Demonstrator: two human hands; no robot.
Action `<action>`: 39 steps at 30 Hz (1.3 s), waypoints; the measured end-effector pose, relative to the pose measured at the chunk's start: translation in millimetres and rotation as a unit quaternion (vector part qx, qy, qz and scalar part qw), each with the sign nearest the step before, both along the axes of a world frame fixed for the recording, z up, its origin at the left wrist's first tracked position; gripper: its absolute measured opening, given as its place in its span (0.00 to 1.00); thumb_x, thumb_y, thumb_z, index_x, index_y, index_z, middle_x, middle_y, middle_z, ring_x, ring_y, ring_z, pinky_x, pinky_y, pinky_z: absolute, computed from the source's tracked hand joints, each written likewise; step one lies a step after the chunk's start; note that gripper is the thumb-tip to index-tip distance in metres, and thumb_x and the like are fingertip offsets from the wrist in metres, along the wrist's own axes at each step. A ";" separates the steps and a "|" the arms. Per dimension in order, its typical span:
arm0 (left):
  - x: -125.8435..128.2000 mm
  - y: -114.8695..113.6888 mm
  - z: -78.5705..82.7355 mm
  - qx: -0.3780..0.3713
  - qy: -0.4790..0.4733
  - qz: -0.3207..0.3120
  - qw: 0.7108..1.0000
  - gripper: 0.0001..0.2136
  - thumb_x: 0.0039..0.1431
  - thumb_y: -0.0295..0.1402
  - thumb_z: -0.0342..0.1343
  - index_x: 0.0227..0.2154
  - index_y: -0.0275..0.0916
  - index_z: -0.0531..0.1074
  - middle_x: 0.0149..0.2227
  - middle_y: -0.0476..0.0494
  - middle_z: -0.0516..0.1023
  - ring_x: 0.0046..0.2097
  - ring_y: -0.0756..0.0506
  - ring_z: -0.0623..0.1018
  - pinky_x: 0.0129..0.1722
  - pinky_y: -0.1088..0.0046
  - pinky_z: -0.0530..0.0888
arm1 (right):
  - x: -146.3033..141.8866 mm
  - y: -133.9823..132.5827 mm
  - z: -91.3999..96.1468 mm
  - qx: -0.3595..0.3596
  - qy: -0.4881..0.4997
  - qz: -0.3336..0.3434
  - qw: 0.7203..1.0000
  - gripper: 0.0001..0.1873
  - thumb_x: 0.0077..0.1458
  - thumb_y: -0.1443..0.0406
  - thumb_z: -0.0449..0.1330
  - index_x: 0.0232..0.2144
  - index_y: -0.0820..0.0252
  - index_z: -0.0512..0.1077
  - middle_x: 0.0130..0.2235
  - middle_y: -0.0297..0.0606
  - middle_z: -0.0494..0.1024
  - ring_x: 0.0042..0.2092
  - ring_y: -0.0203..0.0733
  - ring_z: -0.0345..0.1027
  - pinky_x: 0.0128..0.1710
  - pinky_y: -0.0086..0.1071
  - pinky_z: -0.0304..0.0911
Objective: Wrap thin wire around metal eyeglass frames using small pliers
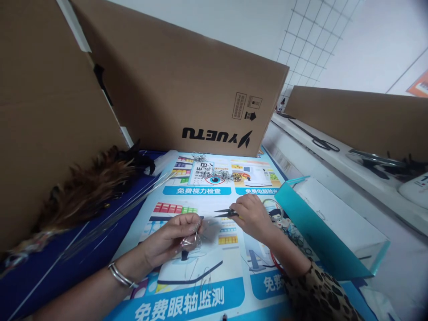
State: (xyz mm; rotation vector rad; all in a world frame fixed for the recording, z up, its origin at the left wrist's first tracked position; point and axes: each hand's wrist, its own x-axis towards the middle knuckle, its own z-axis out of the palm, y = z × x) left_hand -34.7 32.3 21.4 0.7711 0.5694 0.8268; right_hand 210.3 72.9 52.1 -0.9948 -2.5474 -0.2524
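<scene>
A large cardboard panel [183, 80] stands across the far side, its printed lettering upside down. Before it lies a printed sheet [230, 263], its long axis running near to far. On the right, a teal box [321, 232] with a white inside lies slantwise, its long axis running from far left to near right. Brown feathers [90, 191] lie at the left, beside a bundle of thin straight wires. The left hand [172, 236] reaches in from near left, a silver bracelet [122, 275] on its wrist, thumb and fingertips pinching a looped wire piece [197, 234] above the sheet's middle. The wire piece hangs toward the near side; its long axis cannot be made out. The right hand [250, 218] comes from near right, forearm angled far and left, knuckles up, fingers wrapped around dark pliers [225, 213]. These lie nearly level, long axis left to right, parted tips pointing left toward the wire piece, just beside the left fingertips.
</scene>
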 end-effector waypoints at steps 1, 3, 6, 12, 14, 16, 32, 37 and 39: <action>0.5 -0.6 -1.0 -0.005 0.003 -0.006 1.000 0.08 0.47 0.33 0.61 0.25 0.35 0.68 0.27 0.49 0.68 0.19 0.57 0.60 0.18 0.80 0.55 | -1.7 -0.7 -1.3 -0.005 0.003 0.010 1.000 0.11 0.55 0.60 0.55 0.37 0.60 0.69 0.37 0.41 0.70 0.42 0.43 0.57 0.41 0.36 0.51; 1.3 -1.7 -2.5 -0.010 0.015 -0.016 1.000 0.08 0.47 0.34 0.60 0.25 0.36 0.68 0.25 0.49 0.67 0.18 0.57 0.59 0.17 0.80 0.55 | -5.6 -2.1 -3.8 -0.010 0.007 0.030 0.999 0.11 0.55 0.60 0.55 0.37 0.60 0.69 0.37 0.41 0.70 0.42 0.43 0.57 0.41 0.36 0.51; 2.0 -2.9 -2.9 -0.016 0.029 -0.022 0.999 0.09 0.46 0.35 0.61 0.26 0.35 0.69 0.25 0.49 0.67 0.18 0.56 0.59 0.17 0.80 0.57 | -10.0 -4.0 -8.8 -0.008 0.018 0.055 0.998 0.09 0.56 0.60 0.54 0.36 0.60 0.69 0.36 0.40 0.69 0.41 0.42 0.58 0.41 0.36 0.52; 1.9 -4.6 -4.3 -0.044 -0.012 -0.044 0.998 0.08 0.46 0.33 0.62 0.27 0.34 0.71 0.25 0.49 0.68 0.18 0.57 0.59 0.17 0.80 0.56 | -10.5 -6.5 -20.3 -0.017 0.065 0.086 0.994 0.08 0.54 0.64 0.55 0.37 0.59 0.69 0.35 0.40 0.70 0.40 0.42 0.59 0.40 0.36 0.54; 1.9 -5.1 -5.4 -0.052 -0.015 -0.040 0.998 0.07 0.46 0.32 0.61 0.27 0.35 0.71 0.25 0.48 0.69 0.19 0.56 0.61 0.17 0.80 0.57 | -10.3 -7.2 -22.4 -0.029 0.076 0.095 0.992 0.07 0.54 0.65 0.54 0.37 0.59 0.69 0.35 0.40 0.70 0.39 0.42 0.60 0.40 0.36 0.54; 2.1 -5.4 -6.1 -0.064 -0.015 -0.039 0.997 0.06 0.48 0.31 0.60 0.27 0.35 0.70 0.25 0.48 0.70 0.19 0.56 0.62 0.17 0.81 0.57 | -10.5 -7.8 -23.8 -0.036 0.087 0.103 0.990 0.08 0.55 0.64 0.54 0.37 0.59 0.69 0.34 0.39 0.71 0.39 0.41 0.61 0.40 0.36 0.55; 6.2 3.7 -9.3 0.115 0.164 0.081 0.976 0.09 0.53 0.35 0.57 0.25 0.36 0.64 0.37 0.48 0.69 0.21 0.57 0.65 0.20 0.80 0.63 | 1.0 2.0 -40.7 -0.005 0.140 0.019 0.990 0.09 0.56 0.61 0.55 0.36 0.60 0.70 0.32 0.40 0.72 0.37 0.41 0.63 0.39 0.36 0.59; 6.6 5.4 -21.8 0.200 0.329 0.117 0.915 0.09 0.53 0.38 0.54 0.27 0.38 0.64 0.25 0.52 0.67 0.21 0.53 0.66 0.20 0.79 0.63 | -2.3 2.7 -48.4 0.003 0.165 -0.003 0.986 0.09 0.55 0.61 0.56 0.35 0.59 0.70 0.31 0.40 0.72 0.36 0.41 0.63 0.38 0.36 0.60; 6.4 4.5 -24.4 0.220 0.379 0.112 0.892 0.08 0.54 0.38 0.52 0.27 0.38 0.64 0.21 0.54 0.66 0.21 0.52 0.66 0.20 0.79 0.62 | -3.8 2.0 -50.1 0.000 0.166 -0.004 0.986 0.08 0.55 0.61 0.56 0.35 0.59 0.70 0.31 0.40 0.72 0.36 0.41 0.63 0.38 0.35 0.60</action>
